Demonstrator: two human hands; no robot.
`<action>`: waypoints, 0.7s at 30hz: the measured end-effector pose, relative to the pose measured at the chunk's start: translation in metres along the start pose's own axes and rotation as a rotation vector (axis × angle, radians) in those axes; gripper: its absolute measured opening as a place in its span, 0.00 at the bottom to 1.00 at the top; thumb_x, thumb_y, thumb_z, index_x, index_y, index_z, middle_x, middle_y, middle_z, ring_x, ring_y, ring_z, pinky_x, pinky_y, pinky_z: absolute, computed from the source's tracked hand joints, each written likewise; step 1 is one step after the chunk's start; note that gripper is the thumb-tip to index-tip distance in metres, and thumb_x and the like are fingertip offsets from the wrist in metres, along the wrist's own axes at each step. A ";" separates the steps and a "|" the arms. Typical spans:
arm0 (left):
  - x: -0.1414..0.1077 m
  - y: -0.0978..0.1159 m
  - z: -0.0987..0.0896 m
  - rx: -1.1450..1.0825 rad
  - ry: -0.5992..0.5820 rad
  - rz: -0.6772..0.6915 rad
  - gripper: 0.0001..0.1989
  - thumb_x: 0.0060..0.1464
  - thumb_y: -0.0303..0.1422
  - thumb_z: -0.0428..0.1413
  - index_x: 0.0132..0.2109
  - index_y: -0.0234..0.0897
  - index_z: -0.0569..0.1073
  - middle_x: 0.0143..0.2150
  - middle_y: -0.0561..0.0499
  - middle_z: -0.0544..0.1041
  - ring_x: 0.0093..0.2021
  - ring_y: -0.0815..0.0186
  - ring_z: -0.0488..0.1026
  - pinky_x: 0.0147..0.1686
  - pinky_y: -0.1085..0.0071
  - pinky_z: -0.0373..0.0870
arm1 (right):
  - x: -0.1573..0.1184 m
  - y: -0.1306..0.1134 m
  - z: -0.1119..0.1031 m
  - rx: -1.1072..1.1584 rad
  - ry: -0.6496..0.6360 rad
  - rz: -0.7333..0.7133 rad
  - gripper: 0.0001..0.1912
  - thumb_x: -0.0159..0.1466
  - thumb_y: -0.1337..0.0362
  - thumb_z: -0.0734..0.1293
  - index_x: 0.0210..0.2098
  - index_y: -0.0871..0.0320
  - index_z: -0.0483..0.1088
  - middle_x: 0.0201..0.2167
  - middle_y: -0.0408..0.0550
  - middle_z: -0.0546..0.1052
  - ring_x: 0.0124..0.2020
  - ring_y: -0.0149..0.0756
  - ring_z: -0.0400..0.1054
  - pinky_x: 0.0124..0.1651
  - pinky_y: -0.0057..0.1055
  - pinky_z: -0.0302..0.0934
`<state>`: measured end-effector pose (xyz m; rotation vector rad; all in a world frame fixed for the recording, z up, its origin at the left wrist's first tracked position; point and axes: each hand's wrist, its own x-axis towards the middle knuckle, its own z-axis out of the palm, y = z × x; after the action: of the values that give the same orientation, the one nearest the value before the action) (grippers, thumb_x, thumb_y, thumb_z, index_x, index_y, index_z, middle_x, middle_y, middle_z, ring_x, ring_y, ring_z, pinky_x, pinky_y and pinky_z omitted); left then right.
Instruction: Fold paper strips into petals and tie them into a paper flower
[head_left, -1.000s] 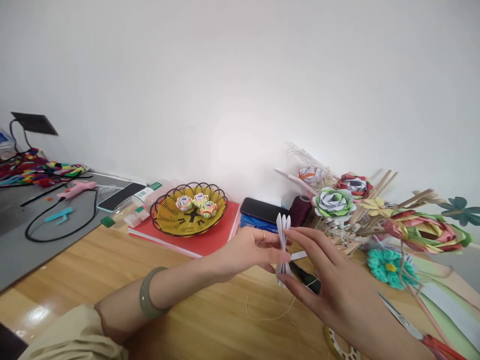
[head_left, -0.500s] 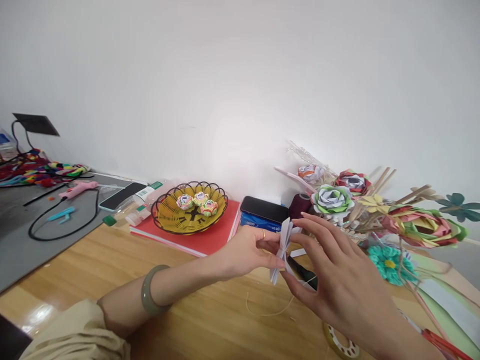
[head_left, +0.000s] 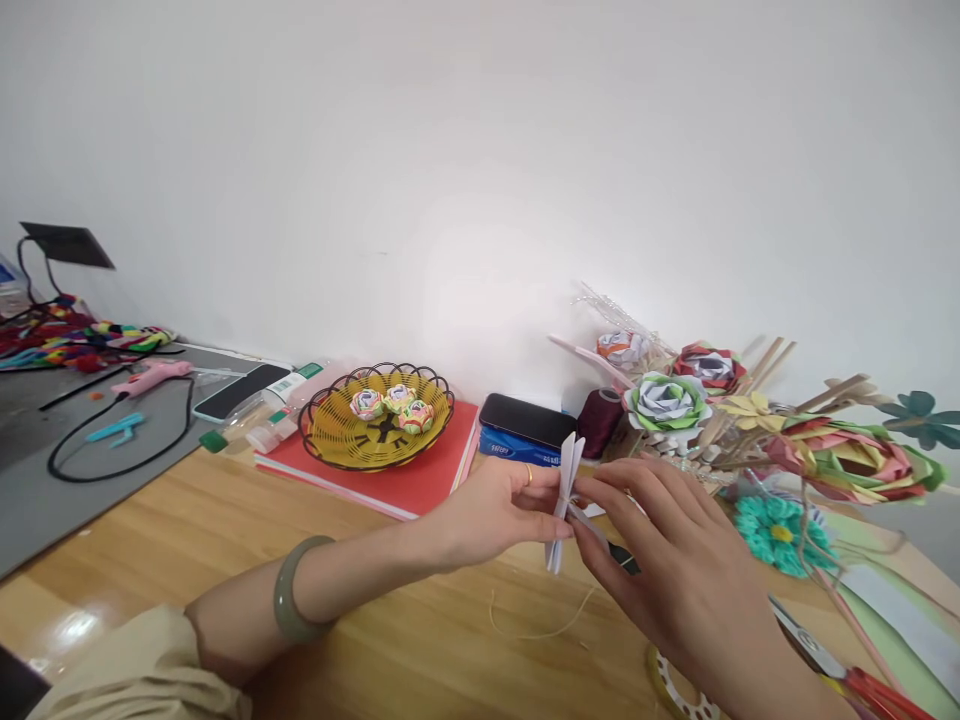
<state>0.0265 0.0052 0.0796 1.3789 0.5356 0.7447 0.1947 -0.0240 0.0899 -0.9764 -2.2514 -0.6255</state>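
Note:
Between my hands is a bundle of folded white paper strips (head_left: 571, 462), standing upright and pinched in at its middle. My left hand (head_left: 499, 510) grips its left side between thumb and fingers. On the other side, my right hand (head_left: 660, 545) is closed with thumb and fingertips on a pale strip at the bundle's waist. A thin cream string (head_left: 536, 636) curves over the table just below. Under my right wrist lies a roll of tape (head_left: 679, 690), partly covered. A dark object behind my right thumb is mostly hidden.
A yellow woven basket (head_left: 337, 440) with small paper flowers sits on red paper (head_left: 439, 475). A phone (head_left: 529, 418) lies on a blue pack. Paper flowers (head_left: 667, 402) crowd the right, with scissors (head_left: 814, 645) nearer. A pink glue gun (head_left: 154, 377) lies left.
My right fingers have drawn in from spread to a pinch at the bundle's middle. The bundle has turned slightly, and the scissors have come more into sight.

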 end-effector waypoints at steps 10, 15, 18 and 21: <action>0.000 0.003 0.005 -0.078 0.000 -0.074 0.20 0.45 0.29 0.57 0.48 0.33 0.70 0.44 0.44 0.74 0.44 0.61 0.71 0.48 0.62 0.64 | -0.009 0.005 0.001 -0.069 -0.076 -0.095 0.11 0.63 0.73 0.54 0.37 0.61 0.67 0.32 0.50 0.74 0.33 0.37 0.67 0.37 0.35 0.60; -0.001 0.004 0.004 -0.100 0.017 -0.075 0.19 0.44 0.32 0.58 0.46 0.32 0.71 0.41 0.44 0.75 0.40 0.63 0.72 0.44 0.65 0.65 | -0.010 0.011 0.006 -0.012 -0.119 -0.085 0.10 0.64 0.69 0.54 0.42 0.63 0.64 0.36 0.54 0.73 0.36 0.38 0.67 0.36 0.34 0.62; 0.000 0.005 0.002 -0.119 0.049 -0.063 0.19 0.44 0.32 0.58 0.46 0.32 0.72 0.39 0.44 0.75 0.36 0.65 0.72 0.40 0.69 0.66 | -0.010 0.016 0.007 0.018 -0.100 -0.003 0.11 0.64 0.65 0.58 0.44 0.62 0.63 0.40 0.55 0.72 0.39 0.39 0.68 0.36 0.34 0.64; 0.000 0.005 0.000 -0.114 0.059 -0.068 0.19 0.44 0.32 0.58 0.46 0.32 0.71 0.40 0.44 0.75 0.33 0.68 0.72 0.37 0.71 0.65 | -0.010 0.020 0.006 0.082 -0.054 0.019 0.11 0.63 0.64 0.60 0.43 0.61 0.65 0.38 0.53 0.73 0.38 0.37 0.69 0.37 0.32 0.66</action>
<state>0.0257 0.0060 0.0850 1.2299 0.5751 0.7510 0.2135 -0.0124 0.0823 -0.9844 -2.2932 -0.4996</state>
